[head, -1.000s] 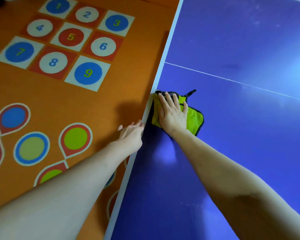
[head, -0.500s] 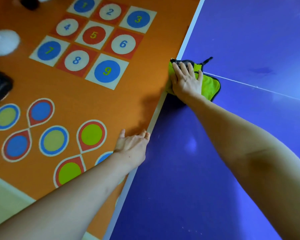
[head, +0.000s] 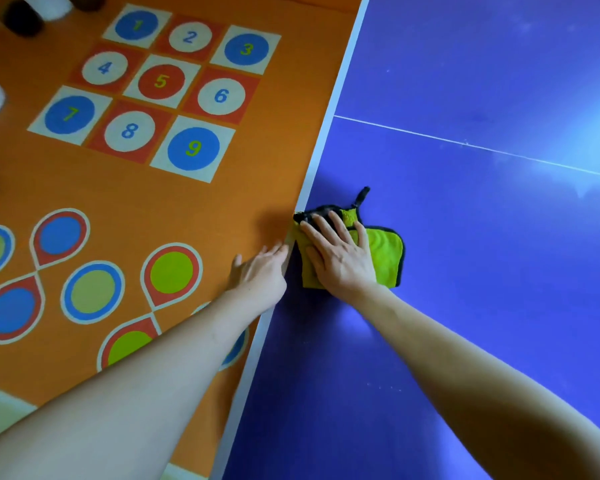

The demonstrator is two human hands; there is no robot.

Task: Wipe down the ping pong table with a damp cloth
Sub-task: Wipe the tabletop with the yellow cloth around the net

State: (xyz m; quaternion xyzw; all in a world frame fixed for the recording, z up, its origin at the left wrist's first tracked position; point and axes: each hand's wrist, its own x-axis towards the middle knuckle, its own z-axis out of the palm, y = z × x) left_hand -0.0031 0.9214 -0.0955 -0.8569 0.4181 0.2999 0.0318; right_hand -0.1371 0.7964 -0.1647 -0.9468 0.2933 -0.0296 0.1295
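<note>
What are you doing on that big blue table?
A person is wiping the blue ping pong table. Their right hand presses flat on a folded lime-green cloth with dark trim, close to the table's white side edge. The left hand rests on that edge, fingers relaxed. Beside the table lies an orange floor mat with numbered circles.

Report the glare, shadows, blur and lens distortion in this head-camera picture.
Head view: a bright glare washes out the blue table at the right edge; a soft sheen sits beside the right hand pressing the green cloth; a dark shadow falls on the orange floor near the left hand; objects at top left are blurred; the table's white edge bows slightly, suggesting wide-angle distortion.
</note>
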